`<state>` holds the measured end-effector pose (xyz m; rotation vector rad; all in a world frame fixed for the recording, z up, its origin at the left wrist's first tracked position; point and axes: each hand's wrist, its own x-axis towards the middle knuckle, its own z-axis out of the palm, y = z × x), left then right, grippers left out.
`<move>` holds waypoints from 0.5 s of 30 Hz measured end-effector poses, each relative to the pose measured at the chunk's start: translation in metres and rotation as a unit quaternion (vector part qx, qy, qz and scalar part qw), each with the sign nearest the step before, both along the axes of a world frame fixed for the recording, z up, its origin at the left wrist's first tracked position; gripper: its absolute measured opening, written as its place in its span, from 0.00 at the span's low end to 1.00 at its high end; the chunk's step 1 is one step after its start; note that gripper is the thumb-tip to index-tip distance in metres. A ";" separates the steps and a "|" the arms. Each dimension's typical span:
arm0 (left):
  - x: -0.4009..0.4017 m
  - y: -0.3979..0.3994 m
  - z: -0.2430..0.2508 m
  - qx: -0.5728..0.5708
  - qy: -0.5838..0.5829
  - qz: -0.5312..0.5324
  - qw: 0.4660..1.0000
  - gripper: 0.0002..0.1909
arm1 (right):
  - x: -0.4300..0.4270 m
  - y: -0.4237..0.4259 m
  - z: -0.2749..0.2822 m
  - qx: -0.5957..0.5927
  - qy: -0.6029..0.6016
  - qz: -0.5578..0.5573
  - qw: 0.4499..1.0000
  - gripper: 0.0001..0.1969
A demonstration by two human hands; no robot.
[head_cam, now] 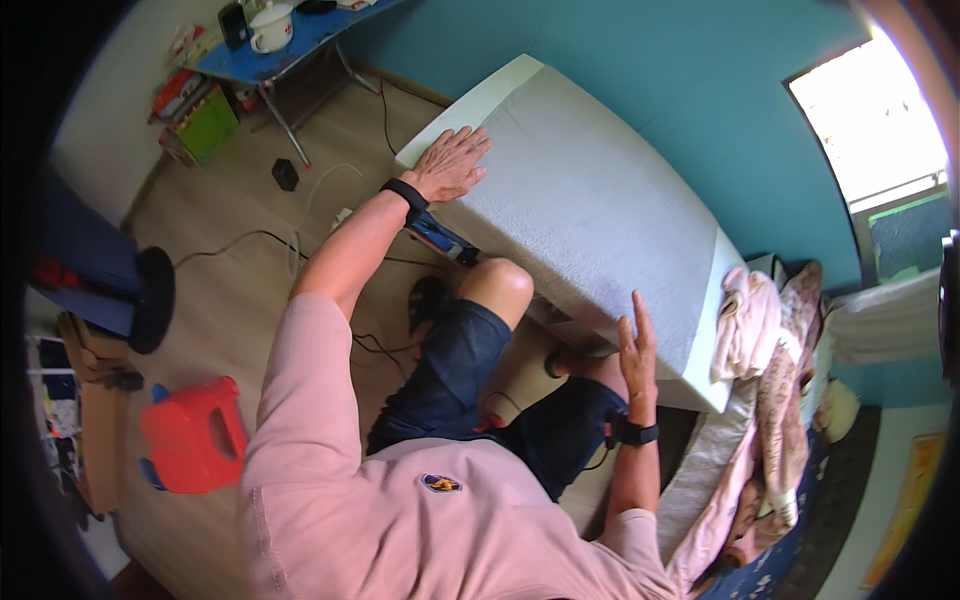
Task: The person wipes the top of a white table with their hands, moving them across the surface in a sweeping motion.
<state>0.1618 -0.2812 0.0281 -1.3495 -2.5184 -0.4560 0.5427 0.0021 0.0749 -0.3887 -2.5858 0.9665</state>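
Observation:
A grey cloth point(592, 172) is spread over a white table point(469, 105), whose white top shows at both ends. My left hand point(450, 163) lies palm down at the table's left end, across the cloth's edge, its fingers slightly apart. At the near long side, toward the right, my right hand point(639, 352) is held edge-on with fingers extended and nothing visible in it. Whether it touches the cloth I cannot tell. Below the table's front edge, a blue item point(442, 236) shows partly behind my left forearm.
To the right, a bed holds a pink blanket point(746, 322) and patterned clothing point(780, 412). A red plastic stool point(193, 435) stands on the floor at left. Cables point(247, 236) cross the floor. A blue folding table point(259, 56) bears a white enamel pot point(271, 28).

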 end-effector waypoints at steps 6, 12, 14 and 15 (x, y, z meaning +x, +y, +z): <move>-0.018 0.006 -0.041 0.012 0.006 0.032 0.999 0.30 | -0.040 -0.016 0.000 0.027 -0.050 0.021 0.998 0.27; -0.013 0.004 -0.031 0.024 -0.034 0.030 0.999 0.31 | -0.128 -0.057 0.010 0.084 -0.064 0.062 0.992 0.28; -0.014 0.001 -0.030 0.044 -0.025 0.031 0.998 0.30 | -0.163 -0.075 0.012 0.120 -0.068 0.099 0.985 0.30; -0.014 0.001 -0.030 0.046 -0.025 0.034 0.998 0.30 | -0.179 -0.082 0.011 0.122 -0.068 0.101 0.985 0.30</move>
